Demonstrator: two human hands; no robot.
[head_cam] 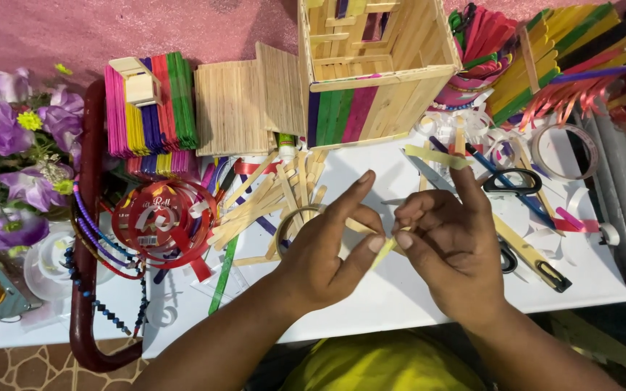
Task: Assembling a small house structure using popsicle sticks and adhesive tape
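Both hands meet over the white tabletop [400, 289], pinching between them a thin pale-yellow wooden craft stick [384, 253]. The left hand [327, 250] has its thumb and middle fingers closed on the stick's near end while its index finger stands out straight; the right hand [447, 242] has thumb and curled fingers closed on the same piece, its index finger raised upward. The stick lies just where the fingertips touch, held a little above the table, and most of its length is hidden by the fingers. By the look of it, the step in hand is fine fingertip work on one stick — peeling, splitting or aligning it, though which cannot be told. The next move would call for a steady two-handed pinch and small, careful force, since so thin a strip could snap or slip. Behind the hands stands an open box built of plain and coloured wooden sticks [371, 65], with a flat panel of plain wooden sticks [237, 108] beside it and a stack of bright coloured sticks [150, 108] further left. A heap of loose plain sticks [277, 199] lies just beyond the left hand, a red ribbon roll [162, 221] to its left, and black-handled scissors [512, 181] near the right hand.
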